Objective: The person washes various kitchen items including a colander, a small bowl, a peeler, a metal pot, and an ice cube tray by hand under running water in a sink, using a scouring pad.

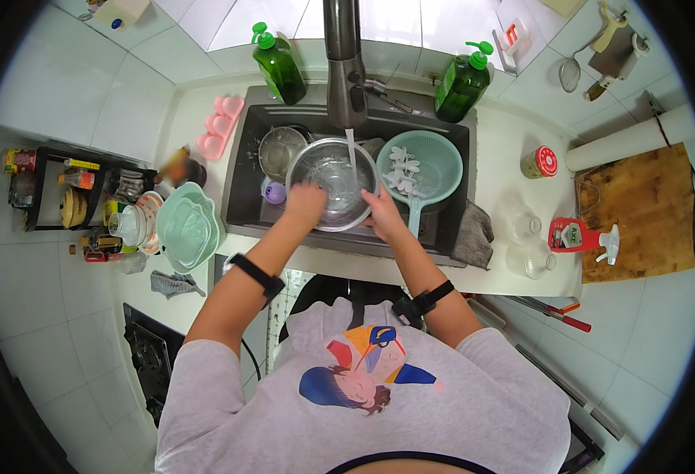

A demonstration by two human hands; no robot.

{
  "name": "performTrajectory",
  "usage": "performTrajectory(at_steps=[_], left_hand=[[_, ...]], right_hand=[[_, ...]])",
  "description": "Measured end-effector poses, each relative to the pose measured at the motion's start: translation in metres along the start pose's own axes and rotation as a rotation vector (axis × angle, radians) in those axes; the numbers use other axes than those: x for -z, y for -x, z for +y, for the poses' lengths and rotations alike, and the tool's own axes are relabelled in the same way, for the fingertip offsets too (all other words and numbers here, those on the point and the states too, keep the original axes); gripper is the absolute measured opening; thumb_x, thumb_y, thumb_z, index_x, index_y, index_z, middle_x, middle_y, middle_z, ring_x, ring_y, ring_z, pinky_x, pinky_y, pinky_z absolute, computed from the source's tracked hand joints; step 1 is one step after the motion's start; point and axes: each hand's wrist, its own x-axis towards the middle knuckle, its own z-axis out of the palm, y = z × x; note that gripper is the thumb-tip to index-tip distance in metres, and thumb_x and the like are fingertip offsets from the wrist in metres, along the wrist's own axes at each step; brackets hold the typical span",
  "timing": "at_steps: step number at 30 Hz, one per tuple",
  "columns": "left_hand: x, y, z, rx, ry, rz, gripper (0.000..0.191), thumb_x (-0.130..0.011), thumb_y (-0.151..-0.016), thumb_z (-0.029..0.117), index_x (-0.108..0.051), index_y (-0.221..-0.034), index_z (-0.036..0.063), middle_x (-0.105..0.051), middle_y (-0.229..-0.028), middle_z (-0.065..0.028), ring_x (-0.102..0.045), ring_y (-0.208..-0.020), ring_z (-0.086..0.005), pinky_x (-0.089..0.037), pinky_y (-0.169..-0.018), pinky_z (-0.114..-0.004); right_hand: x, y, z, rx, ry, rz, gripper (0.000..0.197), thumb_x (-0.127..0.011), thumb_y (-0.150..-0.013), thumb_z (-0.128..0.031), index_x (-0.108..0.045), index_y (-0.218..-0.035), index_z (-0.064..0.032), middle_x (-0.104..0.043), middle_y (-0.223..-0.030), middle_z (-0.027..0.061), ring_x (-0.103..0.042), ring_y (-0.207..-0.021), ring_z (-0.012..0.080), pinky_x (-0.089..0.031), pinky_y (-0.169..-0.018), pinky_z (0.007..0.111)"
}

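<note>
Water runs from the dark faucet [347, 89] into a round stainless steel bowl [334, 222] over the sink [253, 207]. My right hand [383, 210] grips the bowl's right rim, thumb inside. At the bowl's left inner side is my left hand [308, 204], fingers curled; whether it holds anything is hidden. To the right sits a pale green strainer basket with a handle [451, 166], white plastic pieces [404, 169] inside. Left of the bowl are a metal pot or strainer [279, 154] and a small purple object [274, 192].
Two green pump bottles [281, 68] [463, 86] stand behind the sink. A grey cloth [473, 234] hangs over its right front corner. Glass jars [531, 260] and a red spray bottle [575, 235] are on the right counter; green baskets [187, 228] and a pink mould [222, 127] are left.
</note>
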Motion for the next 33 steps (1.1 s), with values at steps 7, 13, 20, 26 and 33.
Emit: performTrajectory(at_steps=[7,13,20,26,33], left_hand=[[-0.013,-0.055,-0.007,-0.049,0.297,0.255,0.024,-0.053,-0.073,0.011,-0.052,-0.096,0.0059,-0.059,-0.091,-0.0155,-0.055,-0.089,-0.0333,-0.043,-0.078,-0.040],[-0.015,-0.061,0.019,-0.050,0.014,-0.397,0.033,-0.057,-0.072,0.021,-0.054,-0.099,0.0023,-0.059,-0.097,-0.0192,-0.057,-0.089,-0.0336,-0.044,-0.077,-0.040],[-0.015,-0.081,-0.001,-0.179,0.821,0.173,0.024,-0.055,-0.076,0.009,-0.054,-0.099,0.0008,-0.059,-0.093,-0.0170,-0.057,-0.088,-0.0301,-0.045,-0.075,-0.035],[-0.038,-0.047,-0.077,0.230,0.657,0.409,0.031,-0.056,-0.080,0.013,-0.048,-0.109,0.0056,-0.057,-0.093,-0.0111,-0.056,-0.085,-0.0196,-0.046,-0.073,-0.033],[-0.053,-0.023,-0.049,0.468,1.501,-0.227,0.028,-0.046,-0.085,0.010,-0.045,-0.113,0.0100,-0.055,-0.098,-0.0065,-0.056,-0.084,-0.0174,-0.047,-0.075,-0.039]], right_hand=[[-0.022,0.003,0.018,0.079,-0.029,0.050,0.039,-0.042,-0.090,-0.019,-0.032,-0.127,-0.0121,-0.043,-0.118,0.0097,-0.047,-0.103,0.0218,-0.049,-0.077,0.036],[0.005,-0.011,0.004,0.231,-0.044,0.072,0.049,-0.043,-0.089,-0.017,-0.023,-0.133,-0.0076,-0.043,-0.120,0.0116,-0.047,-0.103,0.0210,-0.048,-0.077,0.035],[0.045,-0.013,0.035,0.261,0.093,0.126,0.048,-0.044,-0.084,-0.005,-0.029,-0.129,-0.0075,-0.043,-0.122,0.0114,-0.046,-0.109,0.0248,-0.046,-0.082,0.041],[0.003,-0.027,-0.002,0.027,-0.117,0.178,0.062,-0.039,-0.075,0.005,-0.022,-0.130,-0.0178,-0.044,-0.116,0.0139,-0.055,-0.096,0.0323,-0.053,-0.065,0.051],[0.026,-0.024,0.040,0.096,-0.292,0.114,0.059,-0.041,-0.070,0.009,-0.030,-0.124,-0.0121,-0.048,-0.111,0.0149,-0.058,-0.090,0.0310,-0.055,-0.059,0.045]])
